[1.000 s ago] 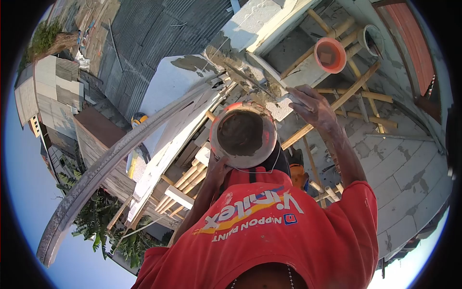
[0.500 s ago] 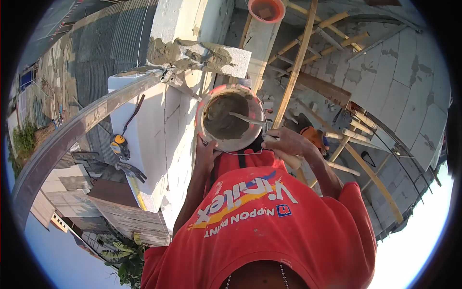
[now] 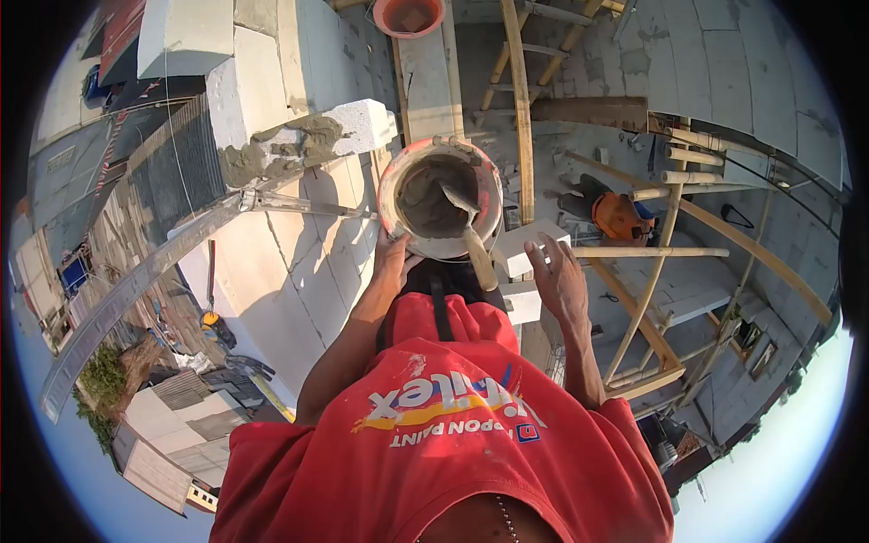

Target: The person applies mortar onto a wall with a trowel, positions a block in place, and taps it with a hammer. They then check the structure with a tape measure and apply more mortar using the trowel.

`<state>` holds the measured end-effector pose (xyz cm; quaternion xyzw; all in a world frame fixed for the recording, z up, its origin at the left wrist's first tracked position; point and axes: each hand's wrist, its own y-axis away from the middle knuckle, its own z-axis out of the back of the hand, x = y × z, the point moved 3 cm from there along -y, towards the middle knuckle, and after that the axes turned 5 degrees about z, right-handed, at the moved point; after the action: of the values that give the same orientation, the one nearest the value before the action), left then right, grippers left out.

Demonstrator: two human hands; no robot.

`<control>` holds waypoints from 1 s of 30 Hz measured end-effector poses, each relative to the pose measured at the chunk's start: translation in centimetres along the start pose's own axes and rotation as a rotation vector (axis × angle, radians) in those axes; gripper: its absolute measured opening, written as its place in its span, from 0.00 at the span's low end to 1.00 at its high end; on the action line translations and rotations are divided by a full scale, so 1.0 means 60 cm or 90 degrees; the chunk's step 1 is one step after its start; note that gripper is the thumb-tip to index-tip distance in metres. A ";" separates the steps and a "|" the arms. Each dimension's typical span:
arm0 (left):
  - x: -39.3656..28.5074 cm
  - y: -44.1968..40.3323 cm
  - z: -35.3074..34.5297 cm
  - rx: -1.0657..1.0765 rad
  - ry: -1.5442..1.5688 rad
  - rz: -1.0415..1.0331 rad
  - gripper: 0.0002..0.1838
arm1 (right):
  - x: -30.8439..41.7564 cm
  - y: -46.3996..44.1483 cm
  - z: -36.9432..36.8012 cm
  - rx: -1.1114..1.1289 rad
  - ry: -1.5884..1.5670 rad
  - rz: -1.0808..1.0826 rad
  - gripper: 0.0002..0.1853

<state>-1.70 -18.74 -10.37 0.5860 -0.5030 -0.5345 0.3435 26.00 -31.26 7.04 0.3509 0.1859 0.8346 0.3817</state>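
head view: mortar handling looks in hand, the left hand (image 3: pixel 393 261) holding the bucket (image 3: pixel 392 215) by its near left rim, the trowel (image 3: pixel 477 245) resting in the mortar (image 3: pixel 425 204). the right hand (image 3: pixel 562 279) is empty, fingers spread by a white block (image 3: pixel 518 257), touch uncertain; gripping the trowel would call for closing on its handle. what bears the bucket is hidden; a pale wall (image 3: pixel 312 258) stands left, bamboo poles (image 3: pixel 652 252) right.
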 end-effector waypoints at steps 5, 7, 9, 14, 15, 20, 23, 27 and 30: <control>-0.031 -0.101 -0.068 0.040 0.063 0.018 0.40 | -0.079 0.012 0.015 -0.122 -0.058 -0.082 0.27; -0.015 -0.178 -0.069 0.042 0.066 0.043 0.40 | -0.117 0.018 -0.012 -0.149 -0.076 -0.073 0.26; -0.029 -0.220 -0.101 0.037 0.079 0.066 0.37 | -0.131 0.024 -0.023 -0.154 -0.123 -0.097 0.26; -0.073 -0.323 -0.186 -0.006 0.151 0.070 0.20 | -0.146 0.073 -0.060 -0.092 -0.168 -0.208 0.26; -0.075 -0.342 -0.188 -0.017 0.171 0.066 0.18 | -0.151 0.084 -0.068 -0.068 -0.168 -0.210 0.26; -0.092 -0.472 -0.196 -0.106 0.219 0.059 0.11 | -0.180 0.095 -0.109 -0.018 -0.197 -0.222 0.26; -0.107 -0.531 -0.207 -0.143 0.208 0.038 0.11 | -0.197 0.088 -0.133 -0.024 -0.226 -0.277 0.27; -0.109 -0.624 -0.201 -0.197 0.163 -0.012 0.15 | -0.229 0.118 -0.222 -0.059 -0.344 -0.424 0.29; -0.112 -0.741 -0.159 -0.157 0.145 0.037 0.21 | -0.220 0.120 -0.277 0.002 -0.361 -0.520 0.29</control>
<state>17.99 -2.15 -48.41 0.5810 -0.4086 -0.5122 0.4828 16.38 -46.68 -6.02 0.4632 0.1982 0.4880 0.7128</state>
